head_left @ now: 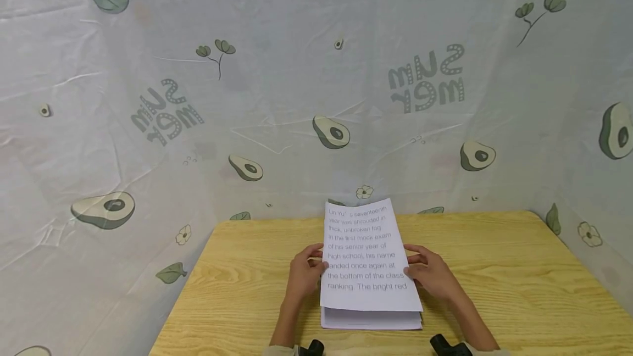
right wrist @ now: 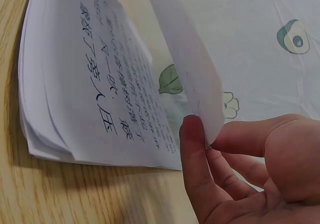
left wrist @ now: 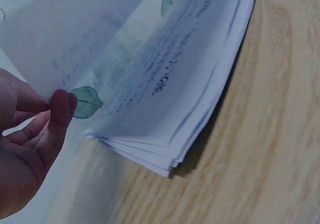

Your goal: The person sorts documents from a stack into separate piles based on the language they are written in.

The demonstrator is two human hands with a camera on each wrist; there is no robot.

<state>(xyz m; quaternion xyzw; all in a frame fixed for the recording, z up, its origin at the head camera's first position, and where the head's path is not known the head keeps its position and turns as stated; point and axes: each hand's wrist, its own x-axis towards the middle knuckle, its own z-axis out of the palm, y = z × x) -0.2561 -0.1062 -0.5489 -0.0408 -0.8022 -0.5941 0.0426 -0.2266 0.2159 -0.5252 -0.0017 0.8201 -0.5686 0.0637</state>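
A white sheet of paper (head_left: 365, 251) printed with English text hangs over a paper stack (head_left: 371, 320), apart from it in both wrist views. My left hand (head_left: 305, 274) pinches the sheet's left edge between thumb and fingers. On the opposite edge, my right hand (head_left: 435, 276) grips it the same way. In the right wrist view, large Chinese characters cover the top page of the stack (right wrist: 95, 84). The left wrist view shows the stack (left wrist: 200, 84) with its corners slightly fanned and the raised sheet (left wrist: 65, 39) seen from behind.
The stack lies on a light wooden table (head_left: 247, 279), near its front. Behind the table hangs a pale curtain (head_left: 296, 70) printed with avocados, leaves and mirrored lettering. Black wrist devices (head_left: 310, 348) show at the bottom of the head view.
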